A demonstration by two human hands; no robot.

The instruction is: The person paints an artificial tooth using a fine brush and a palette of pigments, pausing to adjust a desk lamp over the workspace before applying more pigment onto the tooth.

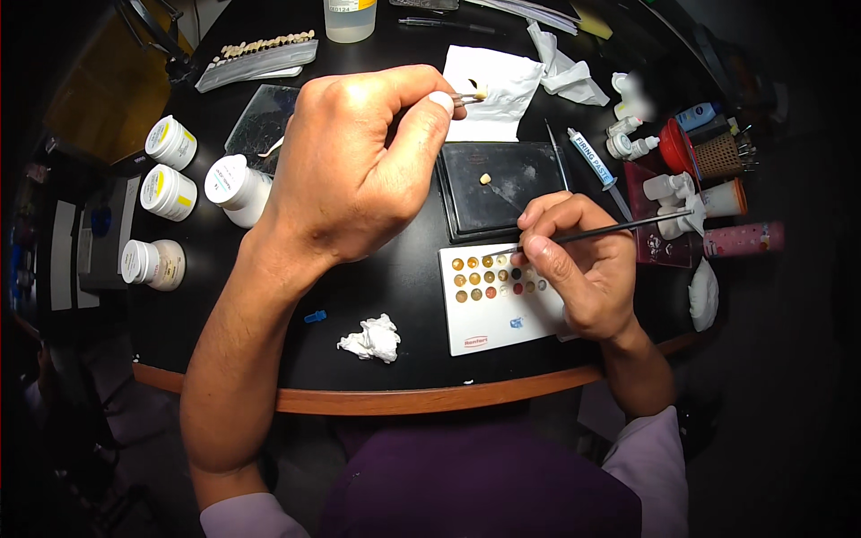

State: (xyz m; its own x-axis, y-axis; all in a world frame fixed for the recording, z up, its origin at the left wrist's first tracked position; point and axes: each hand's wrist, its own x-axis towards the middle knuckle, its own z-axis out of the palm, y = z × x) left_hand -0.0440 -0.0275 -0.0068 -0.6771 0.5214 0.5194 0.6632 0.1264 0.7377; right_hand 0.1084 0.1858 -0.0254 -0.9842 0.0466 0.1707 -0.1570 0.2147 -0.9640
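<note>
My left hand [354, 161] is raised over the middle of the table, pinching slim metal tweezers [463, 99]. At their tip is a small tooth-coloured piece [481, 94], apparently a dental crown. My right hand [583, 273] is closed on a thin dark-handled brush [619, 226]. The brush's tip is over the top row of wells on a white palette [462, 323], which holds several rounds of yellow, brown, red and grey paste. Behind the palette, a second small tooth-like crown [485, 179] rests on a black flat case [459, 202].
White jars [169, 193] stand at left, small bottles [668, 186] and a paste syringe [596, 166] at right. A tooth shade guide [260, 58], a liquid container [351, 20] and a white tissue [493, 81] lie farther back. Crumpled tissue [371, 339] sits near the wooden edge [430, 395].
</note>
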